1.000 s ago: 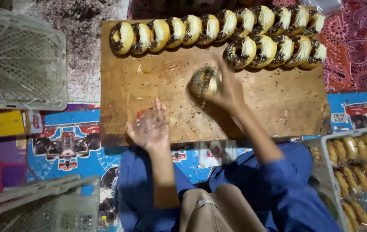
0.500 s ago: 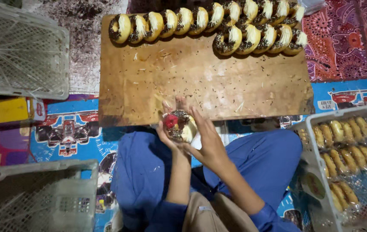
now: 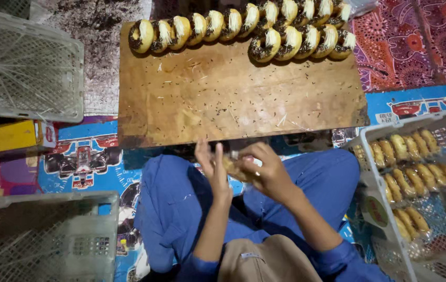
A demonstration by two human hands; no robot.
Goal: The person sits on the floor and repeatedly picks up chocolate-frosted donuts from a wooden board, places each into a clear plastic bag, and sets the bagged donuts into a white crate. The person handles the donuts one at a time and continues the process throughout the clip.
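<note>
A: Hands?
B: Both over the lap, just below the desk (image 3: 233,99) near edge. Right hand (image 3: 270,172) curled round a doughnut (image 3: 236,169); left hand (image 3: 210,164) w/ fingers straight, touching its other side.
A: Room?
B: Desk bare in front of hands; doughnut rows (image 3: 244,26) line the far edge. Crates (image 3: 416,172) flank both sides.

Brown wooden board (image 3: 233,99), chocolate-and-cream doughnuts (image 3: 244,26), blue trousers (image 3: 176,209), red paisley cloth (image 3: 416,42), white crates (image 3: 24,68).

On the wooden board (image 3: 233,94) lie sixteen topped doughnuts (image 3: 264,44): eleven along its far edge, five just in front. Three plastic crates (image 3: 24,68) stand around the board.
</note>
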